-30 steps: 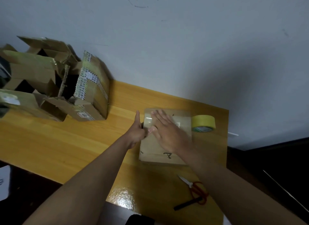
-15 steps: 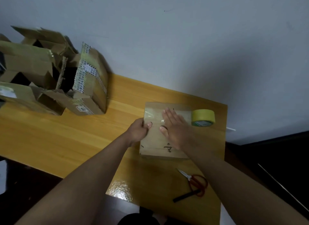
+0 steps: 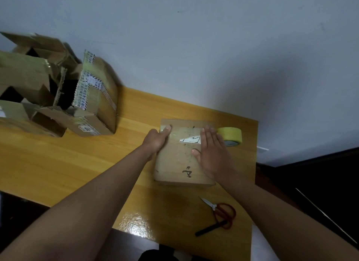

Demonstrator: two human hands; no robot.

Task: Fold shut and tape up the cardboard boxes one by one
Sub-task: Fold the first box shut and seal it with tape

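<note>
- The right hand [image 3: 212, 154] lies flat and spread on top of the closed cardboard box [image 3: 176, 161], fingers straight and pointing toward the wall, thumb out to the side; its grip is fully open and it holds nothing, only presses on the lid
- The left hand [image 3: 155, 140] is at the box's left edge with the thumb [image 3: 167, 129] laid on the top near the far left corner; the other fingers curl down the side of the box, so this grip clasps the box's edge
- A strip of clear tape [image 3: 180, 134] runs across the far part of the lid between the two hands, over a torn white label [image 3: 190, 140]
- The box sits flat on the yellow wooden worktop [image 3: 77, 159], toward its right end, with black marks on its lid
- A roll of yellow tape [image 3: 231, 136] stands just beside the box's far right corner, close to the right fingertips
- Red-handled scissors [image 3: 219, 212] lie on the worktop nearer the person, apart from the box, with a dark stick [image 3: 209, 228] at their handles
- A heap of opened cardboard boxes [image 3: 58, 93] is at the worktop's far left against the wall [image 3: 194, 47]
</note>
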